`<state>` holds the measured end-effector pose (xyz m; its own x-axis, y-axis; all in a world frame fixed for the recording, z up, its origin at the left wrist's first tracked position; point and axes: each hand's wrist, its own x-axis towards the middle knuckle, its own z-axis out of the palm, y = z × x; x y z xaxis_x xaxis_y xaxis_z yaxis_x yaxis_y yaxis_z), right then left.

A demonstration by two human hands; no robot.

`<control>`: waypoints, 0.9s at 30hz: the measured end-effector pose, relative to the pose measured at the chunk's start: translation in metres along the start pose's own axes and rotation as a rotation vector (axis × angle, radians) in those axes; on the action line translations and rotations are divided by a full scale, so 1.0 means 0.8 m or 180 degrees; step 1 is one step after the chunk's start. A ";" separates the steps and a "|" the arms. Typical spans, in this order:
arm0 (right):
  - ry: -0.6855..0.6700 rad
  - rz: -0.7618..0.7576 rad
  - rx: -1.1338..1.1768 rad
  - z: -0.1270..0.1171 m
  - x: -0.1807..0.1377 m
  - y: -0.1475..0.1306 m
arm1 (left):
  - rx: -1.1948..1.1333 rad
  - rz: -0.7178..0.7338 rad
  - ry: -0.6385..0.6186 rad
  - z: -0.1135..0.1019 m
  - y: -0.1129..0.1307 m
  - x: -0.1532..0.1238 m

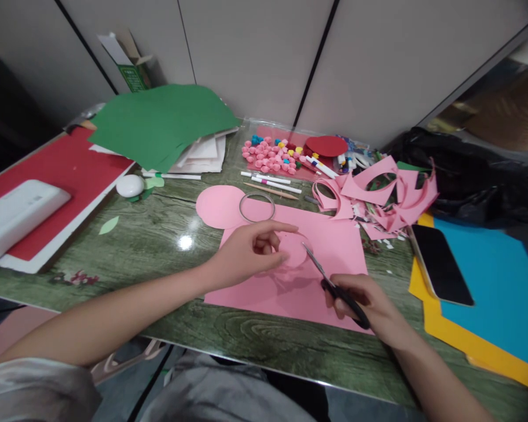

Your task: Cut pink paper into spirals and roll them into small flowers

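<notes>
A pink paper sheet (334, 246) lies flat on the green table (158, 246). My left hand (250, 252) pinches a round pink paper piece (294, 251) that is partly cut out of the sheet. My right hand (363, 302) grips black-handled scissors (332, 284), whose blades point up-left and meet the edge of the round piece. A cut pink circle (217, 206) and a metal ring (257, 207) lie just beyond my left hand.
Pink offcuts (378, 190) pile at the right rear. A phone (440, 264) rests on blue (501, 281) and yellow paper (449, 328). Green paper (162, 120), a red sheet (66, 164), a white box (15, 214), pens (275, 183) and small coloured beads (270, 155) lie farther back.
</notes>
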<state>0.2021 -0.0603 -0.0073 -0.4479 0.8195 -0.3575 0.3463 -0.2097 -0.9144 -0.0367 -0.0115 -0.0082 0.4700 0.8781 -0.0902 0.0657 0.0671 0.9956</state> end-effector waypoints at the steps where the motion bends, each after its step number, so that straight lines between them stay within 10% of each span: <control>1: 0.0006 -0.0002 -0.0006 0.000 0.000 0.000 | 0.0002 0.0010 0.0022 0.000 0.000 0.000; 27: -0.0182 0.0068 -0.0012 -0.005 -0.001 -0.003 | 0.0402 0.0041 -0.0057 -0.001 0.000 0.000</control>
<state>0.2049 -0.0581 -0.0039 -0.4868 0.7830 -0.3872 0.3592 -0.2247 -0.9058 -0.0371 -0.0112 -0.0084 0.4871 0.8697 -0.0791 0.1694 -0.0053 0.9855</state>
